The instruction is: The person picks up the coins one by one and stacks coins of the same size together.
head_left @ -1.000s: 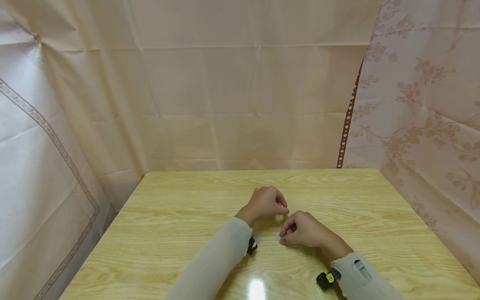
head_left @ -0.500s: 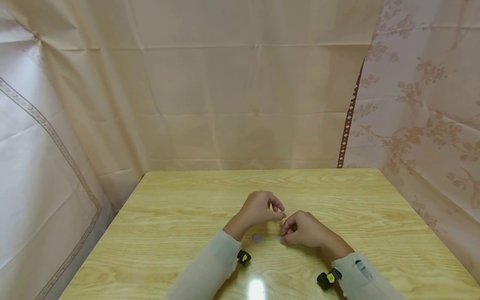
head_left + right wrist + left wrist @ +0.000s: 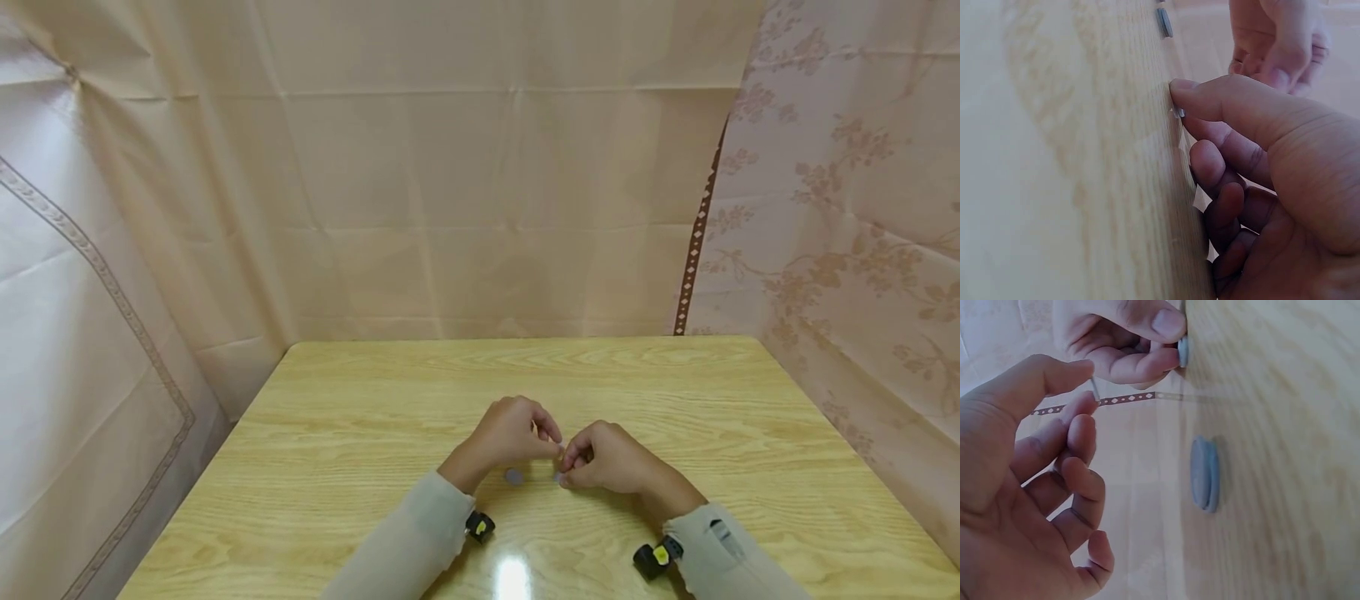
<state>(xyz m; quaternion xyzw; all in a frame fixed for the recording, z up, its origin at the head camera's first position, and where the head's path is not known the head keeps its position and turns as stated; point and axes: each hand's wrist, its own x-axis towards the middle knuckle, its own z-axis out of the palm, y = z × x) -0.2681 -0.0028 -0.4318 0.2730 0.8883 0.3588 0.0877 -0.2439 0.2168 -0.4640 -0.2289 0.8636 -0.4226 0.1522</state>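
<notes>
My left hand [image 3: 517, 429] pinches a thin silvery coin [image 3: 1095, 389] between thumb and forefinger, seen edge-on in the left wrist view. Its other fingers are loosely bent. Just to its right, my right hand [image 3: 611, 458] pinches another coin [image 3: 1183, 351] low at the tabletop; thumb and fingertips hide most of it. On the table, left of the right hand, lies a short stack of grey coins [image 3: 513, 477]. The left wrist view shows two layers in this stack [image 3: 1205, 475], slightly offset. My left fingertips are close to my right fingertips, above the table.
The wood-grain table [image 3: 360, 417] reaches back to a beige curtain [image 3: 480, 208]. Floral cloth [image 3: 847, 233] hangs along the right side and pale cloth [image 3: 75, 333] along the left. Black wrist cameras [image 3: 651, 562] sit under both sleeves.
My left hand has come down and toward me with its coin, nearing the right hand, and its sleeve has shifted left, uncovering the coin stack. The right hand stays put.
</notes>
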